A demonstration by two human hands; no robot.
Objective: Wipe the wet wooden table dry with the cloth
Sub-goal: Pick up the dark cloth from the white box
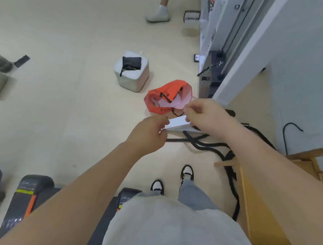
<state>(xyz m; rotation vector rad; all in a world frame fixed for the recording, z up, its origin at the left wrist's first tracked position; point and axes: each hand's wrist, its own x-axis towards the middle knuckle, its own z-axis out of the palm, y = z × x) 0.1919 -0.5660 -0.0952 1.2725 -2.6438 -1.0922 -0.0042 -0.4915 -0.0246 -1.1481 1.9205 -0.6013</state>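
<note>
Between left hand point(148, 136) and right hand point(204, 117), pinched, flat white folded cloth point(177, 123)

White folded cloth point(177, 123) pinched between left hand point(148, 135) and right hand point(204, 115); pale wooden table point(261, 220) (only partly seen) at right.

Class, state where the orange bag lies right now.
Head view: the orange bag lies on the floor right of centre, just beyond the right hand, near the white cube.
</note>
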